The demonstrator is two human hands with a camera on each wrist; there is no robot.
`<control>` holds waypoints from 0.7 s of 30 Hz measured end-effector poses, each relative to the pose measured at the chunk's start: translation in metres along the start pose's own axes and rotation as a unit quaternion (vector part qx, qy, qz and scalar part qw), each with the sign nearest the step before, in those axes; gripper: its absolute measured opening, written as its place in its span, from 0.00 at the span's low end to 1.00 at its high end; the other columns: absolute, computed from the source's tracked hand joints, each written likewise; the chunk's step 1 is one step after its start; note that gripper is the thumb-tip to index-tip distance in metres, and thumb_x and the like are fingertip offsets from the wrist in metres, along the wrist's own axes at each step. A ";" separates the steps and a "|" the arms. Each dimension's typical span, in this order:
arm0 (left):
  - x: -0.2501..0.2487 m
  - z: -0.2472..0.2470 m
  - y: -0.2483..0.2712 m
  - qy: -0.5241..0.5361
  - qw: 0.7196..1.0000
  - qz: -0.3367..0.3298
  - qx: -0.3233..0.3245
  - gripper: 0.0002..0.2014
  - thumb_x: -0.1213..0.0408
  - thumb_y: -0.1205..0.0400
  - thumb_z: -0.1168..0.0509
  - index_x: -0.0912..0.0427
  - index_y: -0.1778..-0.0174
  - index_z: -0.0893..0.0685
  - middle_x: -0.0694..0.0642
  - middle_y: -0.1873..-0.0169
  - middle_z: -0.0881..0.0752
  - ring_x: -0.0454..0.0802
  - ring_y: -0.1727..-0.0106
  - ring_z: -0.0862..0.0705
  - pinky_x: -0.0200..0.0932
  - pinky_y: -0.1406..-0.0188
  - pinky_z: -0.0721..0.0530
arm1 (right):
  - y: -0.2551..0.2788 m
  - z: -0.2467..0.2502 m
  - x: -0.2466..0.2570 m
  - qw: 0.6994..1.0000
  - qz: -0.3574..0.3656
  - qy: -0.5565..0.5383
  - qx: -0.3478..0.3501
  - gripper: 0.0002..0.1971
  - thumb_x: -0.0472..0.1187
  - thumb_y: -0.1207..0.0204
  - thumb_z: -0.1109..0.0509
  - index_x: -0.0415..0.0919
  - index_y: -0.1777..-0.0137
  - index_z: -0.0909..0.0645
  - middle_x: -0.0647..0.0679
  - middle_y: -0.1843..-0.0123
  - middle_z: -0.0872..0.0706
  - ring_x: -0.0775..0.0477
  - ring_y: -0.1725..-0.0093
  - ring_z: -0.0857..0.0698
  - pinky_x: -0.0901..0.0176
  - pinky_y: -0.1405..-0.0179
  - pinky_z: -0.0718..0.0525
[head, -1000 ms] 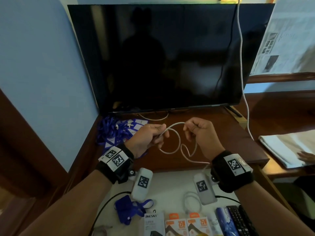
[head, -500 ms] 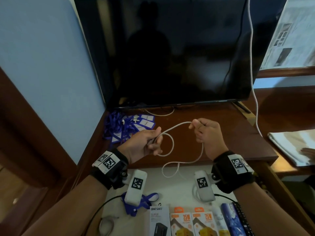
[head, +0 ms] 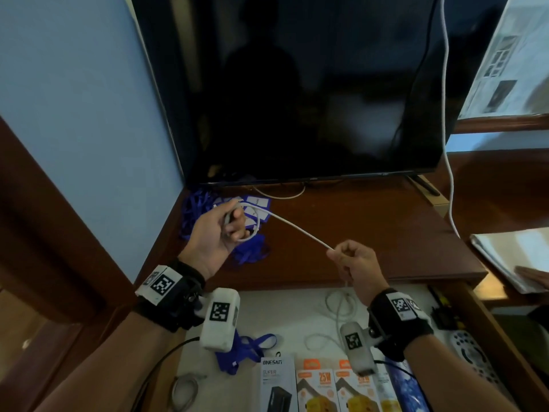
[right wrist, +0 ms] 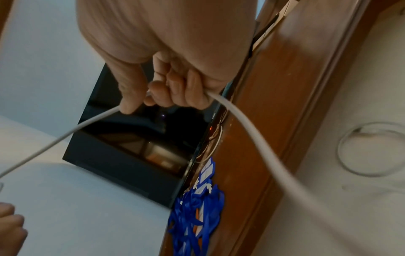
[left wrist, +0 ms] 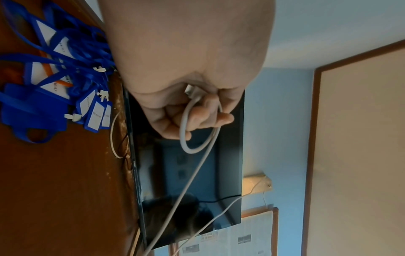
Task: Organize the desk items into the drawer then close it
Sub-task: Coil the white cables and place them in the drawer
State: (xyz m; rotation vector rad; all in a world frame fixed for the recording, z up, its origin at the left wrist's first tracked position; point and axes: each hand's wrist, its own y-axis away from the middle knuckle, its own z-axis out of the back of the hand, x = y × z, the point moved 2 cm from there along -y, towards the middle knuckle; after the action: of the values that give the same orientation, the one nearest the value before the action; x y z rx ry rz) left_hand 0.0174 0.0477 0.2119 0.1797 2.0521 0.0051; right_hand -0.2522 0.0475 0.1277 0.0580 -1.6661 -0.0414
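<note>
A white cable (head: 300, 231) stretches taut between both hands above the wooden desk (head: 371, 233). My left hand (head: 228, 227) grips a small coil of the cable (left wrist: 186, 131) with its plug end tucked in the palm. My right hand (head: 341, 257) pinches the cable (right wrist: 252, 135) between thumb and curled fingers, and the rest hangs down into the open drawer (head: 297, 316). A heap of blue lanyards with tags (head: 202, 209) lies on the desk's back left, just behind the left hand.
A black TV screen (head: 312, 93) stands at the back of the desk. The drawer holds a coiled white cable (head: 338, 304), a blue lanyard (head: 240, 352), several boxed chargers (head: 320, 388), a grey cable (head: 185, 391) and a remote (head: 472, 358). Papers (head: 511, 257) lie right.
The hands have drawn apart: the left moved left and back holding the coil, the right came down toward the drawer, pulling the cable straight. The head view tilted down.
</note>
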 end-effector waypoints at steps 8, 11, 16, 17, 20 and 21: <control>0.007 -0.017 -0.005 0.022 0.996 -0.070 -0.059 0.15 0.61 0.11 0.50 0.57 0.63 0.27 0.50 0.76 0.36 0.46 0.72 0.37 0.42 0.63 0.35 | 0.008 -0.046 0.008 0.961 0.031 0.265 0.075 0.15 0.33 0.27 0.24 0.45 0.73 0.22 0.59 0.79 0.20 0.65 0.80 0.25 0.70 0.74 0.26; 0.007 -0.023 -0.009 -0.064 0.991 -0.104 -0.052 0.17 0.62 0.10 0.54 0.58 0.61 0.26 0.49 0.76 0.35 0.44 0.73 0.34 0.39 0.64 0.32 | 0.015 -0.066 0.013 0.932 0.037 0.332 0.141 0.14 0.37 0.23 0.27 0.47 0.70 0.22 0.56 0.73 0.20 0.64 0.78 0.24 0.72 0.74 0.25; 0.013 -0.024 -0.014 -0.192 0.970 -0.140 -0.052 0.16 0.60 0.10 0.52 0.59 0.59 0.24 0.48 0.77 0.35 0.42 0.73 0.34 0.30 0.71 0.29 | 0.020 -0.080 0.030 0.897 0.109 0.377 0.202 0.10 0.37 0.21 0.30 0.37 0.62 0.14 0.60 0.75 0.20 0.68 0.73 0.19 0.63 0.62 0.25; 0.014 -0.024 -0.014 -0.209 0.966 -0.142 -0.059 0.17 0.60 0.10 0.51 0.58 0.61 0.24 0.49 0.76 0.35 0.42 0.73 0.34 0.30 0.71 0.29 | 0.020 -0.081 0.033 0.898 0.124 0.367 0.210 0.10 0.36 0.20 0.31 0.33 0.61 0.13 0.60 0.73 0.19 0.69 0.73 0.19 0.67 0.66 0.25; 0.018 -0.019 -0.013 -0.248 0.954 -0.146 -0.089 0.19 0.57 0.11 0.48 0.58 0.67 0.25 0.51 0.76 0.34 0.41 0.75 0.33 0.27 0.71 0.28 | 0.021 -0.080 0.044 0.904 0.156 0.331 0.219 0.12 0.35 0.21 0.31 0.36 0.67 0.17 0.62 0.79 0.20 0.64 0.77 0.21 0.75 0.75 0.28; 0.019 -0.018 -0.013 -0.256 0.951 -0.145 -0.094 0.20 0.56 0.11 0.48 0.58 0.68 0.24 0.51 0.76 0.33 0.40 0.75 0.32 0.27 0.70 0.28 | 0.021 -0.079 0.046 0.910 0.161 0.314 0.219 0.14 0.34 0.20 0.32 0.40 0.68 0.18 0.63 0.80 0.20 0.63 0.79 0.23 0.75 0.76 0.29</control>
State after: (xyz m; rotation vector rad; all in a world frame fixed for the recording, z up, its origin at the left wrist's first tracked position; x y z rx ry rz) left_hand -0.0085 0.0387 0.2026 -0.2240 1.5294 -0.0251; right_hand -0.1787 0.0665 0.1824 0.1220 -0.9942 0.5523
